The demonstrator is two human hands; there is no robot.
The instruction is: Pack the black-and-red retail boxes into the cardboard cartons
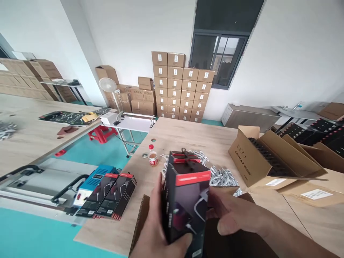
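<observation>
My left hand [158, 229] clamps the black boxes [191, 211] from the left | my right hand [231, 213], half-curled opposite, hold unclear!

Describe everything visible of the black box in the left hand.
The box looks like printed card: black, with a red band along the top of its front, a picture of a white cable below, and pale lettering on its left side. It is held roughly upright above an open carton. The left hand grips it, thumb on the front; the right hand is at its right side. Finer print is too blurred to read.
</observation>
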